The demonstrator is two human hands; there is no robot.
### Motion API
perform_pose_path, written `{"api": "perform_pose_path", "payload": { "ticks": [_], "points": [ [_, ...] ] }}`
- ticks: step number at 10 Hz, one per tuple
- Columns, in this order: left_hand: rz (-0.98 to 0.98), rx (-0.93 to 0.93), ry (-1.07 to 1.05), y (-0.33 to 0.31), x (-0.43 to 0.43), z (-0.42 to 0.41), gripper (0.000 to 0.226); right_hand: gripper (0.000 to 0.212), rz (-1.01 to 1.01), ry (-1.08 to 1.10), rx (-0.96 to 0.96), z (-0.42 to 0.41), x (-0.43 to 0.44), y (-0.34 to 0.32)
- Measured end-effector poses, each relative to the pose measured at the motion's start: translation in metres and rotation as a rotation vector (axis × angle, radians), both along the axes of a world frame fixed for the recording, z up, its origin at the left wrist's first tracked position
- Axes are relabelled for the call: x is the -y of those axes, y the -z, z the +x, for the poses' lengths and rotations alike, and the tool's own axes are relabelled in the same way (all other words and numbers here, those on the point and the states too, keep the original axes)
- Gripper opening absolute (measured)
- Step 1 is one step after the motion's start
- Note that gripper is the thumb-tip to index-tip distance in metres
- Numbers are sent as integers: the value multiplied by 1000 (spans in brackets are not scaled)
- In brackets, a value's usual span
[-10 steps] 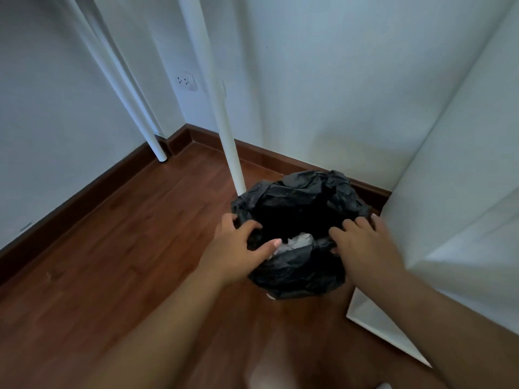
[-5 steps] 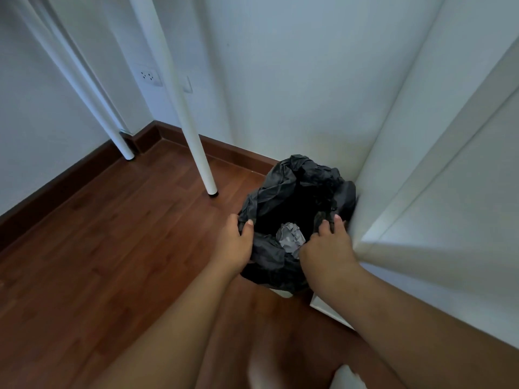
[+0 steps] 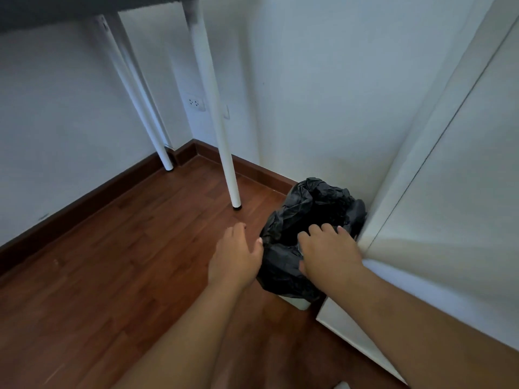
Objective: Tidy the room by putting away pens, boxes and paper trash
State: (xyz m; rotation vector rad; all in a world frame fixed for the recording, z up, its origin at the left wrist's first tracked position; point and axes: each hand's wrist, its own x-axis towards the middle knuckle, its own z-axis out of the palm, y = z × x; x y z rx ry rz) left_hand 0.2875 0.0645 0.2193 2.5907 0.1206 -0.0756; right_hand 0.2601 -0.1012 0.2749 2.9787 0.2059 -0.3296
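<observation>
A small white bin lined with a crumpled black trash bag stands on the wooden floor, tucked against the wall and the white cabinet. My right hand lies on the bag's front rim with fingers spread forward over the opening. My left hand hovers at the bag's left side, fingers relaxed, with only the thumb tip near the plastic. The inside of the bag is hidden by my right hand and the folds.
A white cabinet fills the right side, its corner close to my right wrist. Two white table legs stand left of the bin under a dark tabletop. A wall socket sits above the brown baseboard.
My left hand has let go of the bag's rim and drawn slightly left. My right hand now covers the opening, hiding the crumpled paper seen inside before. The view has pulled back and tilted up.
</observation>
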Motion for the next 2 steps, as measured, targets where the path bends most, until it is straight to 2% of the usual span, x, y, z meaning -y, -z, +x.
{"api": "perform_pose_path", "payload": {
  "ticks": [1, 2],
  "points": [
    [193, 89, 4, -28, -17, -22, 53, 37, 144, 2, 108, -11, -3, -25],
    [292, 143, 20, -51, -29, -42, 47, 35, 192, 5, 146, -26, 0, -46]
  ]
}}
